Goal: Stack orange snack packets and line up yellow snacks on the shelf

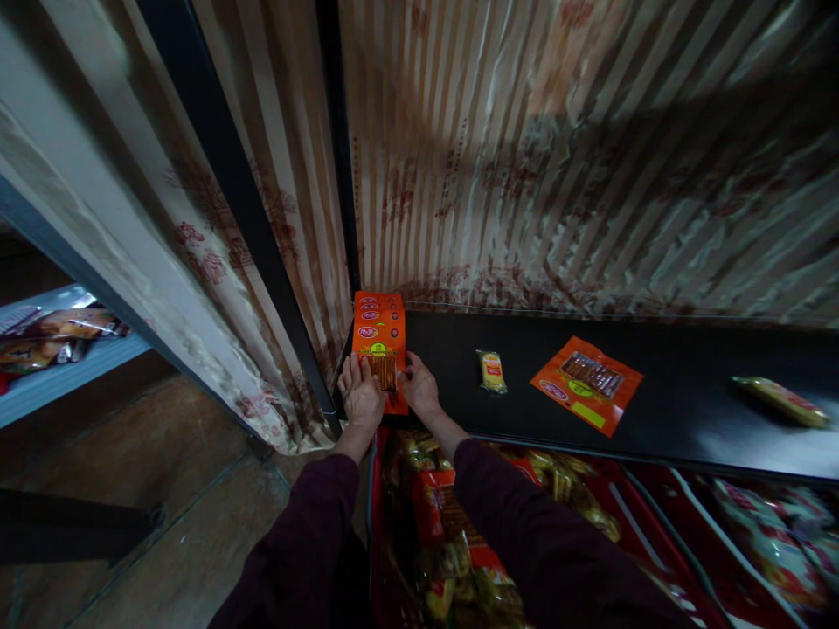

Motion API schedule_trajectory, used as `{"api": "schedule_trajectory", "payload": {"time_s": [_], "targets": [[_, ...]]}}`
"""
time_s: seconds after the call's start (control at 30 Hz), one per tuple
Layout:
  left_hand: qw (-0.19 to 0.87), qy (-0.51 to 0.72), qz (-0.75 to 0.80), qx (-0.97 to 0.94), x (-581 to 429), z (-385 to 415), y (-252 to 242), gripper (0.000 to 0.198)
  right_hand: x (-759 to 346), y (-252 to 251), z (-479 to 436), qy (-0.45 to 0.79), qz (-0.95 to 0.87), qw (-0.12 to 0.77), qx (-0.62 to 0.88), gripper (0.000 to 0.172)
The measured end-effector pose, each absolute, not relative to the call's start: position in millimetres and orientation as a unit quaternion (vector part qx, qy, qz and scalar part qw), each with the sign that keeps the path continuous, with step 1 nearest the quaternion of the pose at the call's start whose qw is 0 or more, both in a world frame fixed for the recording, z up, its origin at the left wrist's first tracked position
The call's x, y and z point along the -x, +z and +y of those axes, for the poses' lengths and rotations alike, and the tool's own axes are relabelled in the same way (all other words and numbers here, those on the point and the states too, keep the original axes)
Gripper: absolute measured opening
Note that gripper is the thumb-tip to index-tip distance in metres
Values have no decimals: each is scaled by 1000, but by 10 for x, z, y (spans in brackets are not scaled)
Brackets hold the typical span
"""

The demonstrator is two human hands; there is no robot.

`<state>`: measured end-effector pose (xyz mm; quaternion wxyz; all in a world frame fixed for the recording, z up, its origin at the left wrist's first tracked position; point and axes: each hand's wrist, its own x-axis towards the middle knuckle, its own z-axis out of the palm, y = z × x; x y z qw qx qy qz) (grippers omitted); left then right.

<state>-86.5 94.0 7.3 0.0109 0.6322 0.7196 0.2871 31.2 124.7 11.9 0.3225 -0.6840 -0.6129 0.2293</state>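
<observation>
Orange snack packets (378, 305) lie in an overlapping row at the left end of the black shelf (446, 349), and the nearest one has a clear window showing brown sticks. At its left edge my left hand (363, 393) is closed on the front packet, the fingers bent over its face. My right hand (420, 386) pinches the right edge of the same packet, thumb and fingertips partly hidden. Off to the right, a small yellow wrapped snack (491, 371) and a single orange packet (588, 384) lie flat on the shelf.
Another yellow wrapped snack (783, 402) lies farther right. Below the shelf, a red crate (375, 524) holds several packaged snacks. A dark metal post (262, 210) and striped curtain (459, 175) bound the shelf. At far left, a blue shelf (79, 362) carries packages.
</observation>
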Motion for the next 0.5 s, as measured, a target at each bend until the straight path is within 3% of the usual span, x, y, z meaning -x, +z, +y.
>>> {"api": "schedule_trajectory", "payload": {"time_s": [0.27,0.5], "targets": [[53,224,710,-665,767,952,102,57,-299,140,1217,210,-628,296,688,48],[53,136,731,-667,759,967,122,58,-221,291,1156,76,-743,234,623,53]]}}
